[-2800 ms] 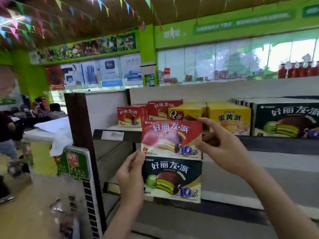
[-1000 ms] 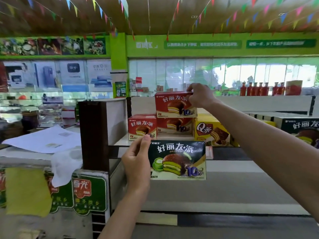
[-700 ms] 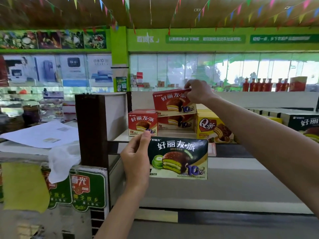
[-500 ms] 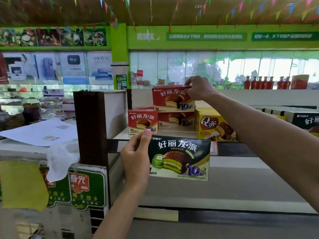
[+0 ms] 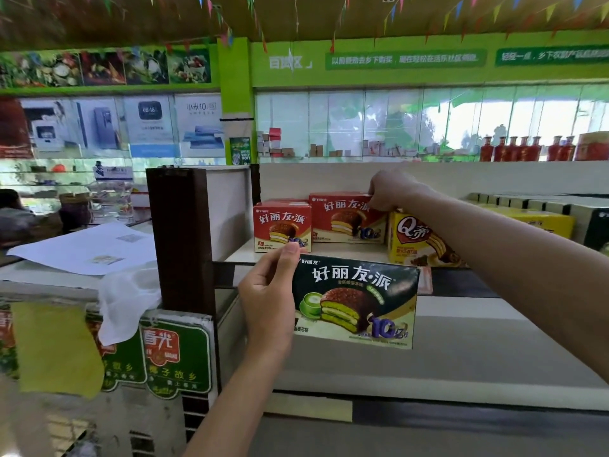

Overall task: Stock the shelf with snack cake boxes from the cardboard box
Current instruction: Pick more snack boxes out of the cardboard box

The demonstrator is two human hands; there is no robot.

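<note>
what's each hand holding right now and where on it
The left hand grips the dark green snack cake box by its left end. The right hand grips the red snack cake box on the shelf at its top right corner.

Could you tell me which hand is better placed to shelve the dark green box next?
Probably the left hand: it already grips the dark green box just below the shelf. The right hand is still occupied gripping the red box.

Green wall band (image 5: pixel 412 65), bunting (image 5: pixel 392 14), bright glass panels (image 5: pixel 461 123), posters (image 5: pixel 148 123)
</note>
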